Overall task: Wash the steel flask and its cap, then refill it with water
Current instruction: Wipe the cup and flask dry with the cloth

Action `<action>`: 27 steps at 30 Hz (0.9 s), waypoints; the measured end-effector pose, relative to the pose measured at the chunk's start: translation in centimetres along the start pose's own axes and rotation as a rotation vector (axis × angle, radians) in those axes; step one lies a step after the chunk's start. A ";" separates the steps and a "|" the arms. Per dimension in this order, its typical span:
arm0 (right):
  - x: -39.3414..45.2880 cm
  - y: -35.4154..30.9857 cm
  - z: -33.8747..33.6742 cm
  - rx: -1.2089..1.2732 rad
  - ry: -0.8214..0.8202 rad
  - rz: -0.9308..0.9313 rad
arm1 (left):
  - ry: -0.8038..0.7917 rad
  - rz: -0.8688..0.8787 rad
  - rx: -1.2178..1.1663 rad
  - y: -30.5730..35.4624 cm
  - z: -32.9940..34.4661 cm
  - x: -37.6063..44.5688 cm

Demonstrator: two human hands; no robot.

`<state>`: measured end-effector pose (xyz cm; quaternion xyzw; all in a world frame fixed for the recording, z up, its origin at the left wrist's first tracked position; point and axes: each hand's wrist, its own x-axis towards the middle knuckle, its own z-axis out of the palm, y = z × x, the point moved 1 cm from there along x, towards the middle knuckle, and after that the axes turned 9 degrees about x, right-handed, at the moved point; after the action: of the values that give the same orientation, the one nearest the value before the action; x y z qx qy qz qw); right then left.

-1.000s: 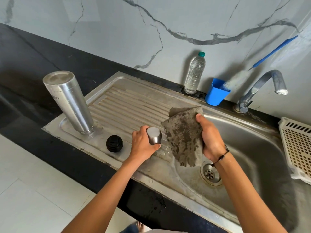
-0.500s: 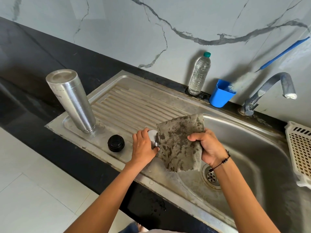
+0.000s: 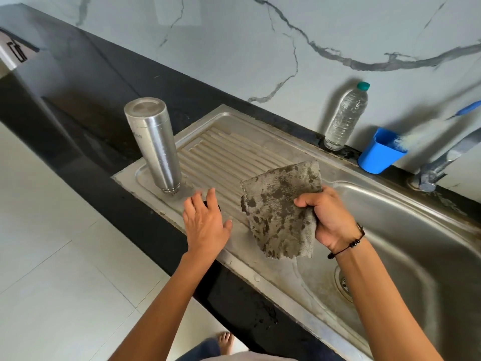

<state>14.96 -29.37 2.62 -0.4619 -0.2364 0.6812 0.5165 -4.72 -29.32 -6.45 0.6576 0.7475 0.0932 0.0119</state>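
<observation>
Veined marble wall (image 3: 260,43), black counter (image 3: 109,82)

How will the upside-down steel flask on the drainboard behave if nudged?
The steel flask is tall and stands on its narrow neck, so it would probably tip easily. Droplets on its smooth wall suggest a slippery grip. Once down, its round body would likely roll.

— What's the person wearing, from where you stand?

— Little on the arms: both forearms are bare up to the frame edge, no sleeves showing. The left hand (image 3: 205,225) has no ring, band or watch.

— And the right hand (image 3: 329,220)?

— A thin black cord bracelet (image 3: 347,243) round the wrist, with a few small dark beads bunched at about 4 o'clock of the wrist.

— Anything lower down?

— At 6 o'clock of the view, dark blue trousers (image 3: 200,351), a strip of pale top (image 3: 247,356), and a bare foot (image 3: 226,342) on the floor.
</observation>
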 end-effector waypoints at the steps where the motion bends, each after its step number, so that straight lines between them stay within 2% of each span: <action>1: 0.0 0.2 0.4 -0.009 -0.009 0.001 | -0.030 -0.018 0.014 -0.3 0.1 0.2; 7: -0.6 0.7 1.0 0.006 -0.002 0.008 | -0.114 0.017 0.119 -1.6 0.6 1.4; 9: -0.9 0.5 0.7 0.024 0.027 -0.005 | -0.119 0.015 0.073 -1.7 0.4 1.6; 11: -1.4 0.1 0.3 0.042 0.038 -0.031 | -0.127 -0.001 -0.134 -1.3 -0.7 1.5; 14: -2.4 -0.8 -0.3 0.001 0.060 -0.135 | -0.184 0.063 -0.610 0.5 -3.1 1.4; 16: -3.3 -1.4 -1.0 -0.150 0.101 -0.277 | -0.267 0.178 -0.887 2.2 -4.2 1.3; 18: -4.2 -2.2 -2.1 -0.436 0.208 -0.473 | -0.360 0.247 -1.119 4.4 -5.0 1.1; 21: -5.2 -2.7 -4.1 -0.839 0.317 -0.622 | -0.458 0.255 -1.329 8.5 -5.6 0.9; 25: -6.4 -1.7 -5.1 -0.925 0.225 -0.676 | -0.556 0.344 -1.374 14.1 -5.5 0.2; 27: -6.8 -0.6 -5.8 -1.086 0.266 -0.751 | -0.553 0.350 -1.311 16.1 -5.0 0.1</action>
<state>20.61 -36.35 3.01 -0.6224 -0.6243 0.1772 0.4376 10.32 -27.99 0.95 0.6248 0.3919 0.3525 0.5760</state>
